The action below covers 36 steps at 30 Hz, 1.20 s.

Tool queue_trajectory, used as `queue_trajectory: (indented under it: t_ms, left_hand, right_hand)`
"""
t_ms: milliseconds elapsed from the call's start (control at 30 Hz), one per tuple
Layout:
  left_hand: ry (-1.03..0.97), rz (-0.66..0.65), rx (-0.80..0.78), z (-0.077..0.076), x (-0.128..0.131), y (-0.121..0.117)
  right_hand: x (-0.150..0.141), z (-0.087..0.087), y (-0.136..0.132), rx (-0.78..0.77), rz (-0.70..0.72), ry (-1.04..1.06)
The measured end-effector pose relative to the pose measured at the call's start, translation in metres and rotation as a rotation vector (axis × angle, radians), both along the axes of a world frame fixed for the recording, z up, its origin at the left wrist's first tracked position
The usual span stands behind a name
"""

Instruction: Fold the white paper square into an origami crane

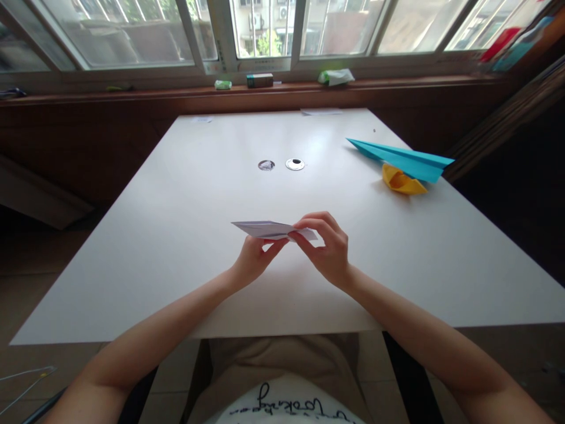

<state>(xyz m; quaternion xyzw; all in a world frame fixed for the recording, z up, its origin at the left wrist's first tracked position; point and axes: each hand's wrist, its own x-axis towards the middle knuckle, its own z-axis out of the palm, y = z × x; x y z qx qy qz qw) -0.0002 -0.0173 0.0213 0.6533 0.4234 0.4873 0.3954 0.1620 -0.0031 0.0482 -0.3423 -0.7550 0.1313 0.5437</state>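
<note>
A folded piece of white paper [267, 228] is held up between both hands, a little above the front half of the white table. My left hand [255, 257] grips it from below, thumb near the middle of the lower edge and the other fingers mostly hidden behind the paper. On the other side, my right hand [326, 244] pinches the paper between thumb and forefinger, close to its right end. The paper's pointed left end sticks out past my left hand.
On the right of the white table [185, 194] lie a blue paper plane [401, 160] and a yellow paper boat [402, 181]. Two round pieces [295, 165] sit beyond my hands. Along the windowsill are a small box [260, 80] and a green-white packet [336, 77].
</note>
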Motion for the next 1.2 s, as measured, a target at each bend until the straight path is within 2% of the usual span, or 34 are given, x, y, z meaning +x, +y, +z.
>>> queue_trajectory:
  t_ms: [167,300,467,600,700,800,933,1067,1200]
  left_hand:
    - [0.032,0.033,0.081,0.000,-0.001,0.000]
    - [0.004,0.041,0.079,-0.001,0.001,-0.002]
    - [-0.016,0.028,0.068,-0.005,0.002,-0.002]
    - [-0.027,0.017,-0.024,-0.005,0.002,-0.001]
    - [-0.051,0.007,-0.081,-0.003,0.004,-0.001]
    - [-0.074,0.001,-0.118,-0.001,0.005,0.000]
    - [-0.116,0.048,-0.200,0.001,0.008,-0.001]
    - [-0.183,0.105,-0.316,0.002,0.009,-0.001]
    - [-0.251,0.120,-0.413,0.007,0.008,0.000]
  right_hand:
    - [0.001,-0.001,0.000,0.085,-0.004,-0.043]
    - [0.000,-0.001,0.001,0.113,-0.003,-0.048]
    - [-0.002,-0.002,0.002,0.042,-0.027,-0.077]
    - [-0.002,0.000,0.005,-0.065,-0.037,-0.126]
    - [-0.001,0.000,0.008,-0.083,-0.051,-0.168]
    - [-0.002,-0.004,0.009,-0.023,-0.097,-0.212]
    - [-0.005,-0.011,0.008,0.177,-0.141,-0.275]
    - [-0.008,-0.018,0.005,0.276,-0.027,-0.296]
    - [-0.011,-0.023,0.004,0.271,0.069,-0.279]
